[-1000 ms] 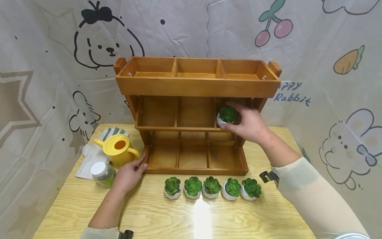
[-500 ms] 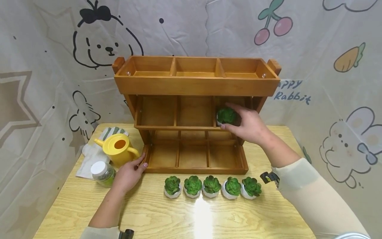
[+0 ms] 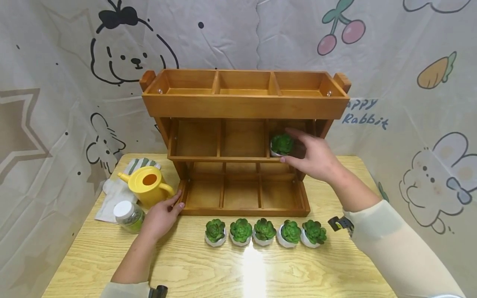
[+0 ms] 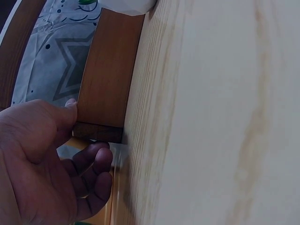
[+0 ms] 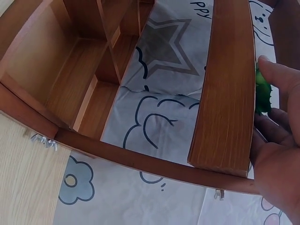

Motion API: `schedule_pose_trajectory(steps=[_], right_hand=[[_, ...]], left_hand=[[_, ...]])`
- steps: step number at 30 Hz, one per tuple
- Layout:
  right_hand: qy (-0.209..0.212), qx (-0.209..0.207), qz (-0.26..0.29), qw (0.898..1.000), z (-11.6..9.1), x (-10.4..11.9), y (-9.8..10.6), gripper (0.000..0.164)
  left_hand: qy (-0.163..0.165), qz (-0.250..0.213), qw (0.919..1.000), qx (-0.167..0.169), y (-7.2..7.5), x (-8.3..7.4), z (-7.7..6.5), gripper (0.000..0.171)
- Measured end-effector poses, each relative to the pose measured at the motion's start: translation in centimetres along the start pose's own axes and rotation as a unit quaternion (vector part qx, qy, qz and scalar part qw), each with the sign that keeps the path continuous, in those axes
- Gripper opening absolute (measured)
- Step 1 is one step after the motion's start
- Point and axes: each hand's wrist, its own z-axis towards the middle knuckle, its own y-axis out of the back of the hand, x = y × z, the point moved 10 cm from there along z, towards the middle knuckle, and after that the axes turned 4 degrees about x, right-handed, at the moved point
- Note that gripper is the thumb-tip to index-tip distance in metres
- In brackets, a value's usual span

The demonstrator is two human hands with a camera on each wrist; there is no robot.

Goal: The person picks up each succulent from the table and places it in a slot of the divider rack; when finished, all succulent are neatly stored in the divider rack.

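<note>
My right hand [image 3: 316, 157] is around a small potted succulent [image 3: 282, 144] in the right compartment of the middle tier of a wooden shelf [image 3: 246, 108]. Its thumb is low by the tier's front edge, and the fingers reach past the plant's right side, spread apart from the leaves. In the right wrist view, part of the succulent [image 5: 262, 91] shows between thumb and fingers [image 5: 272, 129]; the front board hides its pot. My left hand [image 3: 161, 219] grips the left front corner of the bottom tier, thumb at the front; the left wrist view shows the corner board [image 4: 105, 75] by the thumb.
Several potted succulents [image 3: 264, 231] stand in a row before the shelf. At left are a yellow watering can [image 3: 145, 186], a white-lidded jar [image 3: 129, 217] and a striped cloth [image 3: 112, 198]. A printed curtain [image 3: 231, 37] hangs behind.
The succulent has tipped back and settled lower in the right middle compartment. My right hand has since shifted slightly right, its fingers parting from the plant. My left hand stays at the corner.
</note>
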Motion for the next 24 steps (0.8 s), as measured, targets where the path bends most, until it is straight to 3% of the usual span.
schedule_pose_trajectory(steps=[13, 24], right_hand=[[0.015, 0.0, 0.077, 0.997, -1.9, -0.2, 0.4, 0.08], [0.035, -0.039, 0.094, 0.994, -4.7, -0.1, 1.4, 0.077]], left_hand=[[0.001, -0.001, 1.0, -0.003, -0.1, 0.3, 0.2, 0.054], [0.0, 0.003, 1.0, -0.005, 0.0, 0.3, 0.2, 0.054]])
